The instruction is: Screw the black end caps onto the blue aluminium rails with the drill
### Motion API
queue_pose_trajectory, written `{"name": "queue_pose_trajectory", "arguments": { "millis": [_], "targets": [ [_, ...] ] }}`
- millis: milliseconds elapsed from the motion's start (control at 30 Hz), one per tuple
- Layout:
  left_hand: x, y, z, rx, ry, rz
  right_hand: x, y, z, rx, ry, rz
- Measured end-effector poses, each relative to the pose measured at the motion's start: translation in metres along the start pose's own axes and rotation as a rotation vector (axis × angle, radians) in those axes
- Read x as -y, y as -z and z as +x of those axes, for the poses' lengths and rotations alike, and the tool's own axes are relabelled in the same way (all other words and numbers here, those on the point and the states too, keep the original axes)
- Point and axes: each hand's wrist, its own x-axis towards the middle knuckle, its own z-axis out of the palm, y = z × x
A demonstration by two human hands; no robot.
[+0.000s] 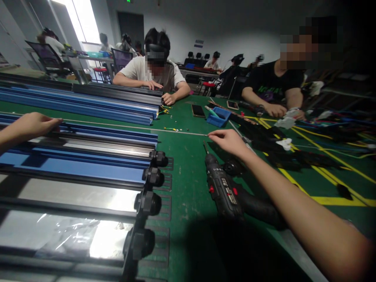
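Profiles point(73, 191) beside rod point(132, 127) in both hands point(230, 143)

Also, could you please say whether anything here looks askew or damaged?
Perhaps two things: the film on a near silver panel looks wrinkled, and a short yellow wire lies loose beside the thin rod.

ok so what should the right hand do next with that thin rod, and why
Perhaps lift the right hand slightly: it pinches the end of the thin rod, and a yellow-green wire lies close by, where sliding could snag it.
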Motion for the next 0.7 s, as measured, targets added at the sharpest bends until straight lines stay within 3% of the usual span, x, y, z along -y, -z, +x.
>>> {"name": "queue_pose_trajectory", "arguments": {
  "millis": [133, 333, 700],
  "targets": [
    [0.000, 0.000, -0.001, -0.011, 0.002, -0.009, 0.007, -0.009, 0.017, -0.073, -0.005, 0.034],
    [-0.005, 0.002, -0.003, -0.013, 0.002, -0.004, 0.008, -0.026, 0.020, 0.065, -0.008, 0.064],
    [0.003, -0.001, 0.004, -0.002, 0.023, 0.010, 0.006, -0.025, 0.017, 0.038, -0.071, 0.002]
  ]
}}
